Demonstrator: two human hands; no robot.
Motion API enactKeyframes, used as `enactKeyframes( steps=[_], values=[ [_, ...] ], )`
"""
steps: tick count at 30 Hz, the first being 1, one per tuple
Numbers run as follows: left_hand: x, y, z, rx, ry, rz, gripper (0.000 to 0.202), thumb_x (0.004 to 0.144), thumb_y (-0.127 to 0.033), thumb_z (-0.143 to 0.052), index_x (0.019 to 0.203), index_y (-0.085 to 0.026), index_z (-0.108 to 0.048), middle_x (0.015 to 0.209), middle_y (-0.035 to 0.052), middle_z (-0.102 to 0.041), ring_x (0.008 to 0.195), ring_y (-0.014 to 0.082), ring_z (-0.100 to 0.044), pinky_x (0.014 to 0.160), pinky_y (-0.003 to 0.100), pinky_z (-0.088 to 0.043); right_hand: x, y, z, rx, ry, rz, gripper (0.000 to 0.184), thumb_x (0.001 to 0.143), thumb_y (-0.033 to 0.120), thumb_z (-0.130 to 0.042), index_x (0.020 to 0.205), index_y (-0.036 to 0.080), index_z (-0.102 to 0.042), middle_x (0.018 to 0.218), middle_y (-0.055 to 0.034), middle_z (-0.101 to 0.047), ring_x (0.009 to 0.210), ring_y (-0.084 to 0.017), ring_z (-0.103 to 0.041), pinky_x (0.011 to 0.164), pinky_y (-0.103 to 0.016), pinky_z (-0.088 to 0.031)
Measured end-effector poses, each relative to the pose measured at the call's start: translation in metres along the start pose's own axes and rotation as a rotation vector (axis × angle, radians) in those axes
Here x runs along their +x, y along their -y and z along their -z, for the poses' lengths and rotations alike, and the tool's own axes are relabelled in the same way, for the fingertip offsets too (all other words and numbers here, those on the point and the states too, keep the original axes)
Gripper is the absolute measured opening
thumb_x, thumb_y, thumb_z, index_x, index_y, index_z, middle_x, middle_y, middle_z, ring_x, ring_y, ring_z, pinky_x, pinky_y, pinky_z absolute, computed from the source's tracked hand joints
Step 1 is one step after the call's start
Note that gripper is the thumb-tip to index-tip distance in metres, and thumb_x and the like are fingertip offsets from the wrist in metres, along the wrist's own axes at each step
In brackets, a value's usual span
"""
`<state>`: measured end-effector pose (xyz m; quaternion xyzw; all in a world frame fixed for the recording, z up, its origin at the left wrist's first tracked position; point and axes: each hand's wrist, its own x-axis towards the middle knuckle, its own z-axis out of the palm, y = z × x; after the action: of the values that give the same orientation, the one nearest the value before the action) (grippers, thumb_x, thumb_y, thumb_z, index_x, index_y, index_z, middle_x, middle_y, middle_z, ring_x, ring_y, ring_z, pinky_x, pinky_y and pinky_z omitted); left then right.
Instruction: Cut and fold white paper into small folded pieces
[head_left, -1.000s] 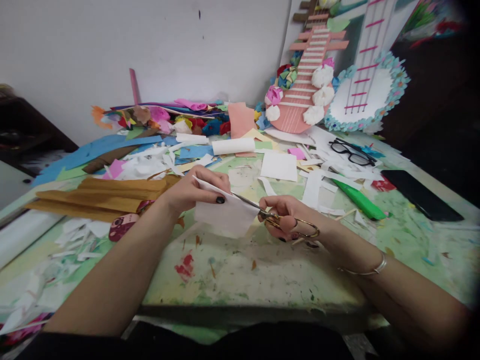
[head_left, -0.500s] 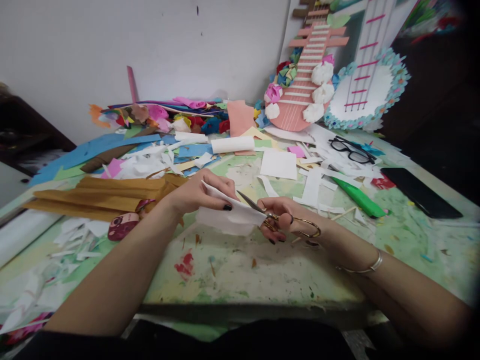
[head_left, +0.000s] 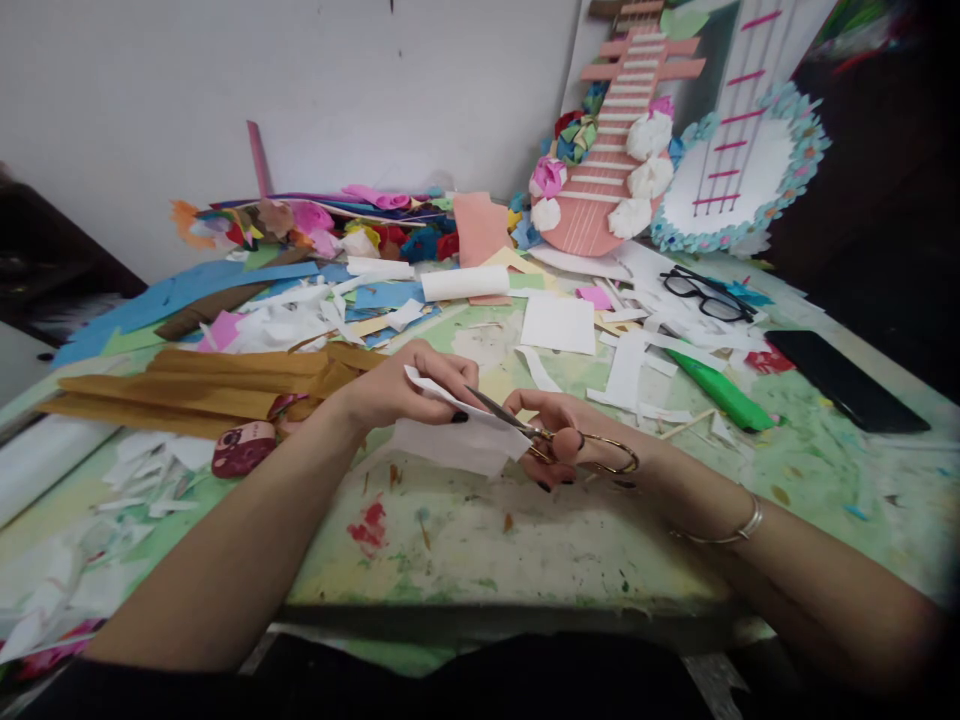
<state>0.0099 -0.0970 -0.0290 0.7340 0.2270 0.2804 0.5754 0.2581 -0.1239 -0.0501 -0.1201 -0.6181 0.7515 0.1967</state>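
My left hand [head_left: 416, 388] pinches a sheet of white paper [head_left: 457, 440] between thumb and fingers, a little above the table. Gold-handled scissors [head_left: 536, 432] are in my right hand [head_left: 555, 430], with the thumb through one handle loop. Their dark blades lie along the paper's upper edge and point toward my left fingers. The paper hangs down in front of the blades, so how far they have cut is hard to see. A square stack of white paper [head_left: 559, 325] lies beyond my hands.
Mustard crepe paper [head_left: 217, 390] and a keychain pouch [head_left: 244, 448] lie left. White scraps [head_left: 292, 320] cover much of the back. Glasses [head_left: 709, 293], a green tube-like packet [head_left: 720, 390] and a black phone [head_left: 847, 380] are right. A pink paper instrument [head_left: 592, 215] leans behind.
The scissor blades have moved slightly left along the paper's edge, closer to my left fingers, and look more closed. My left hand keeps its pinch on the paper.
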Motion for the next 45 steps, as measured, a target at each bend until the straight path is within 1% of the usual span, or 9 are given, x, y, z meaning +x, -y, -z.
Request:
enactKeyframes(
  steps=[3, 6, 15, 21, 26, 33, 37, 42, 45],
  values=[
    [0.000, -0.001, 0.001, -0.015, -0.012, -0.007, 0.014, 0.069, -0.024, -0.075, 0.080, -0.017, -0.078, 0.067, 0.0040, -0.056, 0.062, 0.0129, -0.051, 0.058, 0.026, -0.044, 0.000, 0.003, 0.000, -0.026, -0.045, -0.037, 0.062, 0.068, 0.063, -0.070, 0.099, 0.017, -0.043, 0.056, 0.0055, -0.056, 0.042, -0.003, -0.039, 0.037, -0.015, -0.025],
    [0.000, -0.002, 0.002, -0.003, -0.024, -0.010, 0.010, 0.070, -0.022, -0.075, 0.077, -0.016, -0.077, 0.067, 0.0041, -0.058, 0.062, 0.0124, -0.051, 0.058, 0.026, -0.043, -0.001, 0.004, 0.001, -0.046, -0.078, -0.058, 0.061, 0.068, 0.062, -0.070, 0.099, 0.017, -0.042, 0.055, 0.0056, -0.057, 0.038, -0.002, -0.035, 0.035, -0.014, -0.024],
    [-0.002, -0.001, 0.005, -0.050, -0.150, -0.010, 0.008, 0.064, -0.022, -0.079, 0.069, -0.017, -0.075, 0.067, 0.0027, -0.059, 0.059, 0.0117, -0.054, 0.054, 0.025, -0.044, -0.004, -0.002, 0.006, -0.059, -0.056, 0.012, 0.054, 0.076, 0.061, -0.064, 0.103, 0.018, -0.043, 0.059, 0.0045, -0.059, 0.035, -0.001, -0.030, 0.036, -0.016, -0.023],
    [-0.003, -0.002, 0.006, -0.074, -0.280, -0.019, 0.015, 0.064, -0.027, -0.079, 0.066, -0.014, -0.073, 0.063, 0.0028, -0.057, 0.059, 0.0125, -0.054, 0.053, 0.025, -0.044, -0.002, -0.001, 0.005, -0.038, -0.117, 0.022, 0.057, 0.072, 0.061, -0.068, 0.100, 0.017, -0.044, 0.049, 0.0090, -0.049, 0.039, -0.004, -0.033, 0.040, -0.018, -0.027],
    [-0.002, -0.001, 0.006, -0.045, -0.265, 0.002, 0.018, 0.063, -0.029, -0.080, 0.065, -0.014, -0.072, 0.065, 0.0036, -0.059, 0.063, 0.0146, -0.057, 0.053, 0.024, -0.044, 0.000, 0.005, -0.003, -0.011, -0.150, -0.008, 0.061, 0.061, 0.060, -0.075, 0.092, 0.018, -0.042, 0.050, 0.0116, -0.042, 0.043, -0.004, -0.032, 0.042, -0.018, -0.026],
    [-0.001, -0.003, 0.000, 0.053, -0.249, 0.067, 0.019, 0.066, -0.029, -0.079, 0.070, -0.012, -0.073, 0.065, 0.0029, -0.060, 0.057, 0.0110, -0.054, 0.048, 0.020, -0.040, 0.000, 0.000, 0.000, -0.042, -0.089, 0.025, 0.057, 0.071, 0.060, -0.068, 0.099, 0.018, -0.041, 0.056, 0.0080, -0.053, 0.042, -0.003, -0.033, 0.044, -0.020, -0.029],
    [0.001, -0.005, -0.002, 0.095, -0.247, 0.053, 0.016, 0.067, -0.027, -0.078, 0.071, -0.013, -0.074, 0.068, 0.0038, -0.061, 0.058, 0.0107, -0.055, 0.048, 0.020, -0.040, -0.001, -0.004, 0.001, -0.062, -0.093, 0.074, 0.057, 0.074, 0.065, -0.062, 0.100, 0.018, -0.042, 0.055, 0.0085, -0.050, 0.042, -0.004, -0.036, 0.044, -0.018, -0.032],
    [0.000, -0.003, -0.001, 0.067, -0.266, 0.040, 0.015, 0.065, -0.025, -0.079, 0.065, -0.013, -0.071, 0.066, 0.0027, -0.060, 0.060, 0.0122, -0.056, 0.051, 0.022, -0.042, -0.003, -0.003, 0.000, -0.074, -0.106, 0.032, 0.057, 0.077, 0.063, -0.061, 0.106, 0.018, -0.040, 0.056, 0.0070, -0.056, 0.035, -0.001, -0.031, 0.035, -0.015, -0.022],
    [-0.001, -0.001, 0.000, 0.043, -0.258, 0.033, 0.014, 0.066, -0.024, -0.079, 0.064, -0.013, -0.070, 0.065, 0.0022, -0.059, 0.061, 0.0124, -0.056, 0.053, 0.023, -0.042, -0.003, 0.000, -0.002, -0.061, -0.121, 0.029, 0.058, 0.075, 0.064, -0.062, 0.104, 0.018, -0.040, 0.052, 0.0089, -0.053, 0.034, -0.001, -0.029, 0.034, -0.015, -0.021]
  ],
)
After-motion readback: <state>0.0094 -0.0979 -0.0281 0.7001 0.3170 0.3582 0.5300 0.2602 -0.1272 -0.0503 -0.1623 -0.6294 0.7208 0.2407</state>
